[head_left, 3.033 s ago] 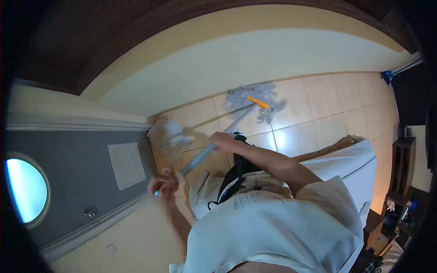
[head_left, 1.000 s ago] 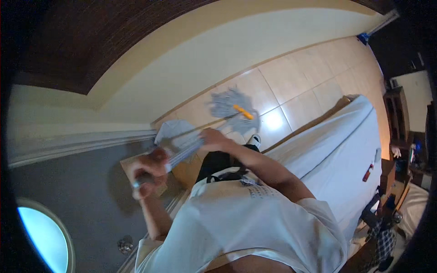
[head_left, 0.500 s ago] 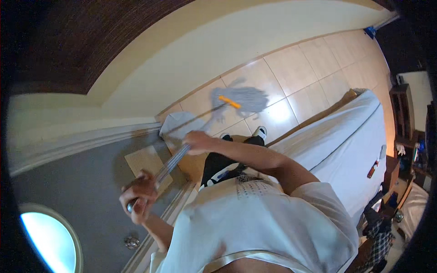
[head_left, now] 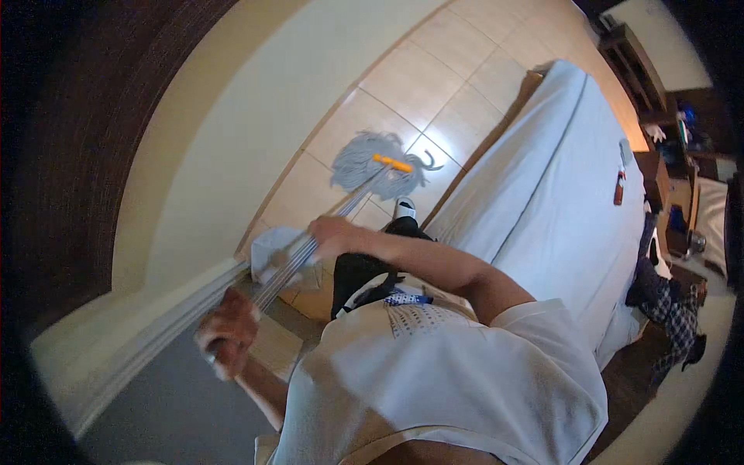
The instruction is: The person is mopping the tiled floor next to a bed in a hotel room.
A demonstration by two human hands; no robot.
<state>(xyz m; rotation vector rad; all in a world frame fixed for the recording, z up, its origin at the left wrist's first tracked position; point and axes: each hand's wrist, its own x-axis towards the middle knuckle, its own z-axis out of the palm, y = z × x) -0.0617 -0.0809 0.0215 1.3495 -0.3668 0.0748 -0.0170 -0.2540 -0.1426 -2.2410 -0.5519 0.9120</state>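
Observation:
A string mop lies across my front, its grey string head [head_left: 368, 159] spread on the tiles and its orange clamp [head_left: 393, 163] on top. The striped metallic handle [head_left: 291, 267] slants back toward me, blurred by motion. My right hand [head_left: 335, 237] is closed around the middle of the handle. Close to its top end, my left hand [head_left: 228, 335] is wrapped around it, lower left. One of my shoes [head_left: 404, 208] shows just behind the mop head.
A white bag-like thing [head_left: 271, 246] stands by the left wall [head_left: 232, 132], partly behind the handle. To the right is a bed with a pale sheet [head_left: 535, 201], a small brown-red object [head_left: 619, 188] on it. Dark shelves [head_left: 632, 66] and checked cloth [head_left: 682, 318] lie beyond.
The view has turned, so the bed and wall appear rotated. The mop head has shifted across the tiles, its strings now bunched toward the wall side. Both hands keep their hold on the handle.

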